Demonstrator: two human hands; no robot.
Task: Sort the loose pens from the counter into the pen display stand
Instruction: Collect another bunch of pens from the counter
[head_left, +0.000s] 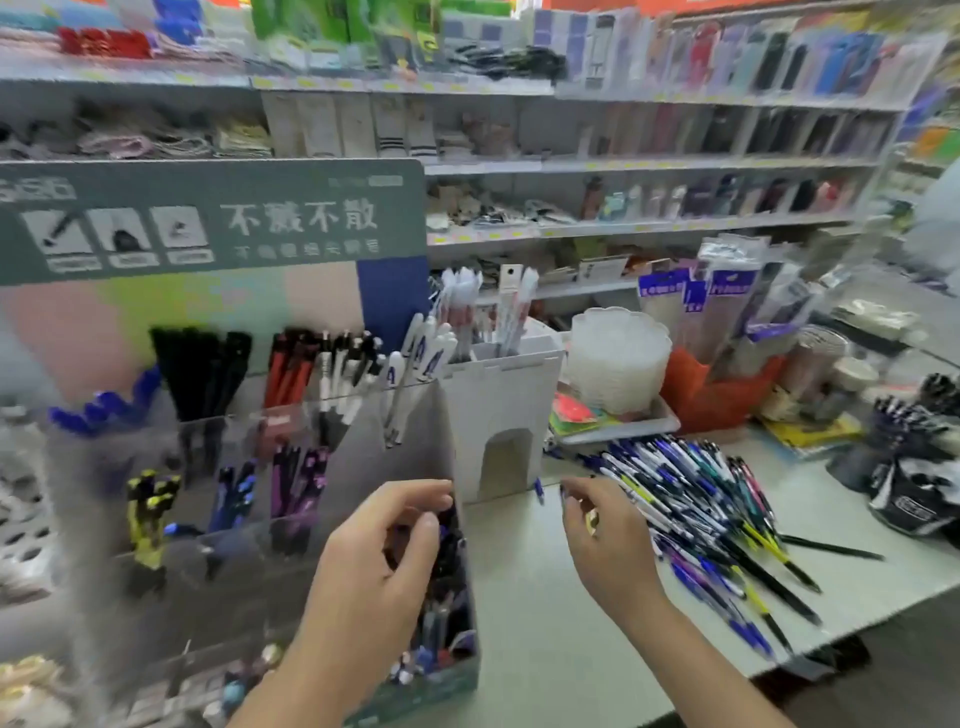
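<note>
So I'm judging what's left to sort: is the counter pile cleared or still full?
Still full: dozens of loose pens lie heaped on the counter, right of the display stand.

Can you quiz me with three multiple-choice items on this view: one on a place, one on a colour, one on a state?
1. Where does the pile of loose pens lie?
A. On the counter, right of the pen display stand
B. On the floor
C. Inside the white castle-shaped holder

2. What colour is the basket behind the pile?
A. Green
B. Orange-red
C. Black

3. What is the left hand doing?
A. Resting flat on the counter
B. Reaching into the stand's right-end compartment, fingers curled
C. Holding a notebook

Answers: 1 A, the pens are heaped on the counter surface; 2 B, its mesh wall shows orange-red; 3 B, its fingers curl over the pens there. The right hand hovers near the pile.
</note>
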